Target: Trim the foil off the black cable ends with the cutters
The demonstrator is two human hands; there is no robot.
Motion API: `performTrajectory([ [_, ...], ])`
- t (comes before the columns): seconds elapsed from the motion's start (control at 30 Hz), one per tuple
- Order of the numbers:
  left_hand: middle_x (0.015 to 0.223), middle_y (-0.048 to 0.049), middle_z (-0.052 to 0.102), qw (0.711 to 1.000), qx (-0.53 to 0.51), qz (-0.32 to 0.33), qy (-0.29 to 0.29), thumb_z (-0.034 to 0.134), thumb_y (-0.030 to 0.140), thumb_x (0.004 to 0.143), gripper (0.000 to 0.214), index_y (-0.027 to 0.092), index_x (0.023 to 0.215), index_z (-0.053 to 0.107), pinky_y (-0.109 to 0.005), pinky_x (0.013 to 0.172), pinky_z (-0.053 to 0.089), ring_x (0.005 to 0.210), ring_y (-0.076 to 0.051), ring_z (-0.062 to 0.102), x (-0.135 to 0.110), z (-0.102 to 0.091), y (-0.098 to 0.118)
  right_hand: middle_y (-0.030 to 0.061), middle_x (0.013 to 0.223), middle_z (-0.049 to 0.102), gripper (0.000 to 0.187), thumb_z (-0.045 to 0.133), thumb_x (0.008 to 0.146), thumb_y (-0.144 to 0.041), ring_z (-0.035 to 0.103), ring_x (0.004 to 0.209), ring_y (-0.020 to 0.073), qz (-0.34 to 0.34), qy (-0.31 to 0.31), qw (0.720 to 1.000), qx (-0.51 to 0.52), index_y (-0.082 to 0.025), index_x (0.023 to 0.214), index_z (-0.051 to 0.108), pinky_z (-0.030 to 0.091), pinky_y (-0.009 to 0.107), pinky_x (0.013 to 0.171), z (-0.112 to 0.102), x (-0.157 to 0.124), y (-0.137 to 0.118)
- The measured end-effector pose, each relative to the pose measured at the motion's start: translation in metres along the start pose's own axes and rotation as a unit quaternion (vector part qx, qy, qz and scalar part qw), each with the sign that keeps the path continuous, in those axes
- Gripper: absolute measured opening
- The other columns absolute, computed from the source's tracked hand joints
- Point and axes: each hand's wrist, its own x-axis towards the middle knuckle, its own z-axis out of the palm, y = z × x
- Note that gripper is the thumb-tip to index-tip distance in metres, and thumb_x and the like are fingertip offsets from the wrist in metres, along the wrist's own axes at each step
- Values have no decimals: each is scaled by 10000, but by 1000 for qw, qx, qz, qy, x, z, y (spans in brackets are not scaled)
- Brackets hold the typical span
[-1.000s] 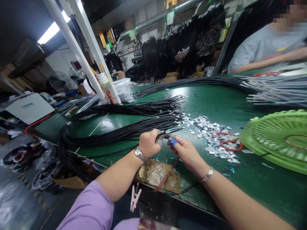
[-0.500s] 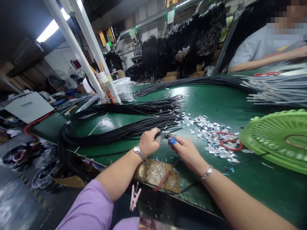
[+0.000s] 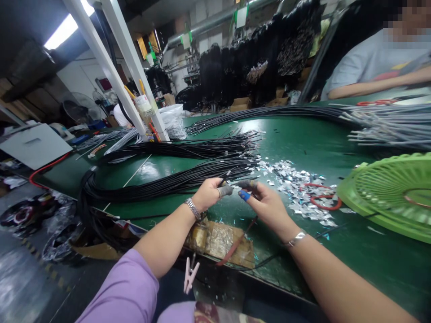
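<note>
My left hand [image 3: 210, 194] is closed in a pinch on the end of a thin black cable [image 3: 168, 181] from the long bundle lying across the green table [image 3: 303, 143]. A grey finger cot covers its thumb. My right hand [image 3: 264, 204] is just to the right, fingers pinched together on the same cable's tip, with a blue finger cot on the thumb. The two hands are a few centimetres apart above the table's near edge. Silver foil scraps [image 3: 296, 188] lie scattered just beyond my right hand.
A green fan grille [image 3: 390, 193] lies at the right. Red-handled scissors [image 3: 319, 197] rest among the scraps. Grey cables [image 3: 387, 125] lie at the far right beside another person's arm [image 3: 373, 85]. White posts [image 3: 134, 76] stand at the back left. A clothes peg [image 3: 190, 273] hangs from the table edge.
My hands have drawn slightly apart along the cable tip and shifted a little to the right. The view has tilted slightly; the bundles have not moved.
</note>
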Motion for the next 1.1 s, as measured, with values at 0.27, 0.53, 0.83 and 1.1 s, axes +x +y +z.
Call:
performTrajectory([
  [0.27, 610, 20, 553, 948, 285, 140, -7, 621, 311, 762, 176, 154, 683, 629, -222, 581, 329, 584, -101, 455, -6, -5, -1, -17, 530, 508, 185, 604, 640, -381, 419, 532, 135, 54, -34, 998, -5, -212, 579, 559, 331, 265, 508, 0, -2, 1],
  [0.53, 497, 48, 477, 991, 98, 58, -68, 652, 522, 702, 381, 149, 718, 578, -202, 473, 326, 442, -70, 407, -3, -4, -1, -57, 513, 402, 233, 627, 609, -416, 277, 424, 82, 187, -12, 974, 127, -222, 659, 509, 211, 235, 413, 0, 1, -1],
  [0.83, 438, 84, 405, 995, -13, -19, -94, 691, 579, 608, 473, 139, 712, 553, -179, 368, 261, 361, -34, 323, -3, -4, 1, -7, 644, 562, 266, 635, 722, -337, 429, 524, 136, -49, 6, 999, -10, -239, 965, 593, 376, 290, 517, 3, -12, -5],
  [1.1, 478, 50, 491, 991, -10, -41, -130, 697, 574, 618, 476, 146, 707, 509, -190, 412, 346, 395, -57, 422, 0, -6, -5, 32, 747, 659, 328, 699, 656, -382, 544, 585, 155, -19, -10, 999, 39, -222, 901, 551, 434, 293, 541, 3, -4, 4],
])
